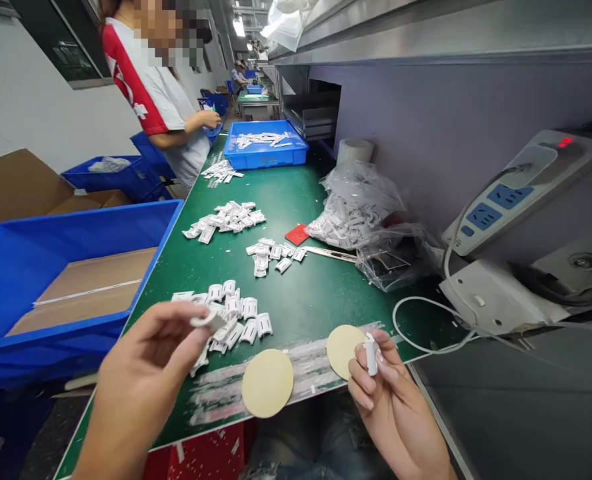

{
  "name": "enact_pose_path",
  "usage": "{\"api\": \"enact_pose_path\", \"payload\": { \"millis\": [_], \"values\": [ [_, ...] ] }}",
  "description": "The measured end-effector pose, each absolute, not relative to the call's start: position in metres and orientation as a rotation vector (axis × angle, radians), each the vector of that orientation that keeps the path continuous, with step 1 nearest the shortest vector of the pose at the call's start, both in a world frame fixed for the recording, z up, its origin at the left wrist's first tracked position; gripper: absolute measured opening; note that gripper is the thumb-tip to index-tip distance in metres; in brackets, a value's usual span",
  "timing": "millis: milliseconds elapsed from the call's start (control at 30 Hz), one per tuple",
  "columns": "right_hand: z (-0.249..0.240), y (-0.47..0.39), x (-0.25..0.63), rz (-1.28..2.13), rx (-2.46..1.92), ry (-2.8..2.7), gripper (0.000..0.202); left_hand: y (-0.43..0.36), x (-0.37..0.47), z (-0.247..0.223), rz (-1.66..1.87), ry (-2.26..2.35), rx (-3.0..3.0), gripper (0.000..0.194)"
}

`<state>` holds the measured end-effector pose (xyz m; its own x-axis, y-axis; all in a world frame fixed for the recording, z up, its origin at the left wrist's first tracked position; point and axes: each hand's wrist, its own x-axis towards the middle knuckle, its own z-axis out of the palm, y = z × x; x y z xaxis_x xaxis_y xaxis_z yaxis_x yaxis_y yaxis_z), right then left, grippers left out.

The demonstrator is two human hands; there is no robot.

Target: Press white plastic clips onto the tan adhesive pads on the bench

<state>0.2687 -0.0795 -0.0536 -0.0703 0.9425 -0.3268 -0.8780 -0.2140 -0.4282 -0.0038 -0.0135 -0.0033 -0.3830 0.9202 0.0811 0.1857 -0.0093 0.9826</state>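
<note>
Left hand (136, 380) pinched a curved piece (208, 320); right hand (399, 413) pinched a slim piece (371, 356). Both looked light, stiff, best held by edges.

A curved white plastic piece (207, 321) is pinched nearly flat by the left hand (139, 373), beside loosely heaped, slotted white pieces (249, 309) on the green tabletop (309, 303). A narrow white plastic part (371, 355) is held roughly upright by the right hand (399, 400).
</note>
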Motion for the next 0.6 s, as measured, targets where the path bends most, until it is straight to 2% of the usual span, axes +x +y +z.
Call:
{"api": "enact_pose_path", "payload": {
  "millis": [200,433,600],
  "values": [
    [-0.05,-0.075,0.261,1.722,-0.618,-0.153,0.013,-0.077,0.03,-0.007,1.67,1.336,0.435,0.044],
    [-0.053,-0.084,0.251,1.658,-0.679,-0.376,0.028,-0.075,0.045,-0.014,1.52,0.91,0.123,0.033],
    [-0.048,-0.086,0.245,1.644,-0.822,-0.483,0.027,-0.077,0.049,-0.026,1.439,0.746,0.012,0.041]
  ]
}}
